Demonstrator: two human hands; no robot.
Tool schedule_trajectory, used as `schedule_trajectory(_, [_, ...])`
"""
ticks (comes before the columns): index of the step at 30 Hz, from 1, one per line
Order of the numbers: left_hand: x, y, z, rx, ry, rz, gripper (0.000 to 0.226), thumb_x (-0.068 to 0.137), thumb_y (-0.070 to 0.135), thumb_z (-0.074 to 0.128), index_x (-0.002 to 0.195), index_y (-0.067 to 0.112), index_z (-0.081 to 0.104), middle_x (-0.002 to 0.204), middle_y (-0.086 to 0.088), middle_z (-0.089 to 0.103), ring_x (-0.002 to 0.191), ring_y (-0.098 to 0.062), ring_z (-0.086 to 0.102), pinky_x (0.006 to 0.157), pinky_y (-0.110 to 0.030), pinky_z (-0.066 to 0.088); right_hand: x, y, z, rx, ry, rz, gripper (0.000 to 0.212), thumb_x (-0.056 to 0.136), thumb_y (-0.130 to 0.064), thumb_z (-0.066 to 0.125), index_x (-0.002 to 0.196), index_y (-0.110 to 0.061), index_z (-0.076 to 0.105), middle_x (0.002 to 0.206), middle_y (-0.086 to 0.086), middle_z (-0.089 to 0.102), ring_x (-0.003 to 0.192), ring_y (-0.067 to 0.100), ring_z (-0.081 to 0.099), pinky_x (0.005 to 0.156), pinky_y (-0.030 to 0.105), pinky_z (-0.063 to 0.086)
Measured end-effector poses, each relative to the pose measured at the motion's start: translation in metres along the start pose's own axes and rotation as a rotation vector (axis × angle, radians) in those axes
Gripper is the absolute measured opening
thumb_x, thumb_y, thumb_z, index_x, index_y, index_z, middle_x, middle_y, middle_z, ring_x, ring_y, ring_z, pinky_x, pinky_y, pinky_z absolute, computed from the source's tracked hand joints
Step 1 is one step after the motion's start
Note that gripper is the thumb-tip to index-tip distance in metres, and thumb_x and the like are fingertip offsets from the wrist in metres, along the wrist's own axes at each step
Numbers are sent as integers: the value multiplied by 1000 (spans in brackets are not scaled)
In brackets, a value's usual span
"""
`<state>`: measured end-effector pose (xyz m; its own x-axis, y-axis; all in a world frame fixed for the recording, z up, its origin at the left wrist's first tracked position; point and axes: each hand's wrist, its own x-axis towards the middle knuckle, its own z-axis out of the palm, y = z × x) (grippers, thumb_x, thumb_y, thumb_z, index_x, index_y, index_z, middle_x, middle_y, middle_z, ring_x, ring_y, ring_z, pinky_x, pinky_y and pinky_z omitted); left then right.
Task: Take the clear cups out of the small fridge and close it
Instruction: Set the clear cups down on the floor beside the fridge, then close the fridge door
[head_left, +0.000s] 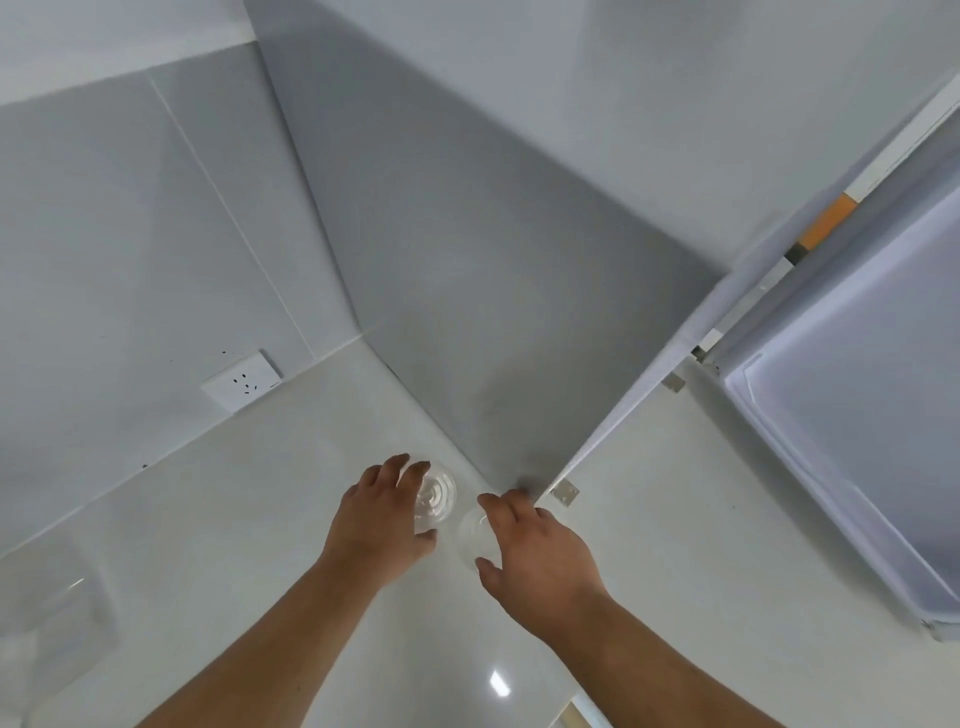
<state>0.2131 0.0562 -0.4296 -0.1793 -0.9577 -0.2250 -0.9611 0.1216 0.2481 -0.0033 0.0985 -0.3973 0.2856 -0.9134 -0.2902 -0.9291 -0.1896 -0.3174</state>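
Both hands are over the white bench, near the corner where the grey wall panels meet. The left hand (382, 512) is wrapped around a clear cup (434, 496), fingers curled over its far side, the rim facing up between fingers and thumb. The right hand (540, 556) is spread open over a second clear cup (474, 527), which stands on the bench just beside the first, between the two hands; whether the fingers touch it cannot be told. The small fridge (852, 395) stands to the right of the right hand, its door (675, 343) swung open. A wall socket (241, 382) lies beyond the left hand.
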Motion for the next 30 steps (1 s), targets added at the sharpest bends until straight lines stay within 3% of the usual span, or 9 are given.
schedule_trajectory(3, [-21, 11, -9, -45, 91, 11, 60, 79, 46, 77, 130, 19, 60, 131, -2, 62, 113, -28, 58, 85, -38, 54, -11, 3, -13, 1, 20, -11, 60, 95, -49, 53, 147, -28, 31, 144, -1, 45, 111, 24, 57, 83, 39, 55])
schedule_trajectory(8, [-49, 47, -22, -82, 176, 37, 37, 81, 42, 78, 109, 20, 71, 106, 1, 73, 93, -24, 65, 67, -34, 54, -42, 18, -35, -27, 73, -35, 51, 97, -51, 48, 141, -26, 46, 135, -4, 55, 119, 21, 52, 92, 36, 51])
schedule_trajectory(18, [-71, 136, -54, -192, 213, 118, 38, 91, 59, 59, 116, 33, 70, 105, 14, 73, 98, -7, 65, 71, -23, 51, -100, 64, -93, -67, 249, 48, 56, 97, -59, 37, 141, -29, 54, 136, -8, 60, 130, 19, 46, 112, 35, 35])
schedule_trajectory(21, [-71, 165, -65, -200, 243, 186, 46, 91, 64, 55, 123, 33, 67, 110, 14, 73, 104, -9, 65, 80, -25, 52, -118, 79, -117, -89, 282, 78, 58, 98, -61, 34, 142, -29, 53, 140, -7, 58, 134, 21, 44, 115, 37, 33])
schedule_trajectory(25, [-69, 207, -83, -211, 323, 262, 53, 88, 70, 51, 124, 33, 65, 108, 14, 73, 99, -9, 64, 78, -26, 54, -142, 97, -149, -94, 314, 136, 62, 97, -65, 28, 145, -31, 49, 146, -7, 53, 140, 22, 39, 120, 41, 30])
schedule_trajectory(30, [-60, 252, -112, -163, 369, 332, 65, 89, 76, 45, 134, 32, 60, 127, 9, 69, 116, -14, 62, 89, -33, 55, -168, 115, -186, -119, 370, 169, 66, 96, -67, 26, 147, -31, 46, 149, -5, 50, 141, 24, 36, 120, 42, 27])
